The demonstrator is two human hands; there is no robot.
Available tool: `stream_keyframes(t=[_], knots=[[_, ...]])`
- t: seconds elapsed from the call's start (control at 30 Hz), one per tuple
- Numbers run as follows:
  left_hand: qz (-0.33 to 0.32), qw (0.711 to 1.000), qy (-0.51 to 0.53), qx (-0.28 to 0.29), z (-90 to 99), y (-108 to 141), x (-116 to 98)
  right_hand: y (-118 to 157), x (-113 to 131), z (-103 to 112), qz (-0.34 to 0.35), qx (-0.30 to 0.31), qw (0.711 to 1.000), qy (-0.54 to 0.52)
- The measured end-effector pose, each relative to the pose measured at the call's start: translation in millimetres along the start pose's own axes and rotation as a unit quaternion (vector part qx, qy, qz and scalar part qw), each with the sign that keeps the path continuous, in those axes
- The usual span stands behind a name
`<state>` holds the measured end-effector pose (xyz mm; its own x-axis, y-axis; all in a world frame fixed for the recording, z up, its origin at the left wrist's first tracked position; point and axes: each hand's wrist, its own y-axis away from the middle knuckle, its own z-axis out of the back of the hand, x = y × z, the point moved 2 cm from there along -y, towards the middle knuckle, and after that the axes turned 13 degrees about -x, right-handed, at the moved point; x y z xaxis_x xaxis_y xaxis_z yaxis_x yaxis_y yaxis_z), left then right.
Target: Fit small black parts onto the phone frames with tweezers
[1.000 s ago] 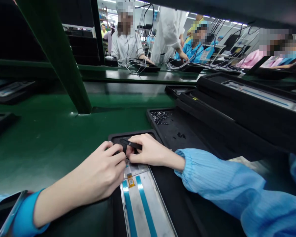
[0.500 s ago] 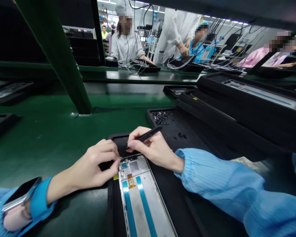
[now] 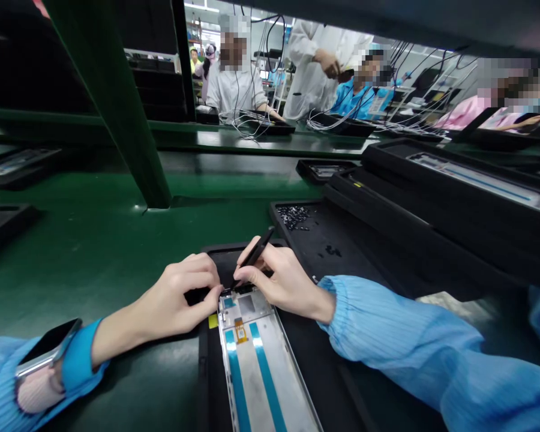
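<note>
A silver phone frame (image 3: 279,366) with two blue strips and an orange flex cable (image 3: 240,330) lies in a black foam tray (image 3: 333,384). At its top left corner, my left hand (image 3: 184,294) is closed, thumb and fingers pinching the edge; whether a small part sits between them is hidden. My right hand (image 3: 283,279) is closed around slim black tweezers (image 3: 257,249). Their tip points down at the top edge of the frame, close to the left fingertips. Small black parts along that edge are too small to make out.
On the right, a black tray (image 3: 355,240) holds many tiny parts (image 3: 292,216). Behind it are stacked foam trays (image 3: 432,210), one with another phone frame (image 3: 486,177). A green post (image 3: 130,132) rises at left. Co-workers sit and stand across the bench.
My right hand has tipped the tweezers more upright and brought their tip down onto the frame's top edge. My left hand stays at the corner. The whole view shifts slightly.
</note>
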<state>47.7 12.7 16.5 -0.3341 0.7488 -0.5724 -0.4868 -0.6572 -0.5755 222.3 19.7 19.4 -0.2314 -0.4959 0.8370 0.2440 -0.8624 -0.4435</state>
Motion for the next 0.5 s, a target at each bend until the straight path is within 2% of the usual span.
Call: stream_keyframes(t=[0.2, 0.4, 0.5], knots=[[0.003, 1.0, -0.002, 0.001, -1.4, 0.5, 1.1, 0.0, -0.2, 0.7, 0.024, 0.001, 1.0, 0.009], [-0.004, 1.0, -0.009, 0.001, -1.1, -0.2, 1.1, 0.7, 3.9, -3.3, 0.174, 0.012, 0.981, 0.085], [-0.01, 1.0, -0.01, 0.004, -0.1, -0.5, 0.5, 1.3, 5.6, -6.6, 0.215, 0.036, 0.971, 0.098]])
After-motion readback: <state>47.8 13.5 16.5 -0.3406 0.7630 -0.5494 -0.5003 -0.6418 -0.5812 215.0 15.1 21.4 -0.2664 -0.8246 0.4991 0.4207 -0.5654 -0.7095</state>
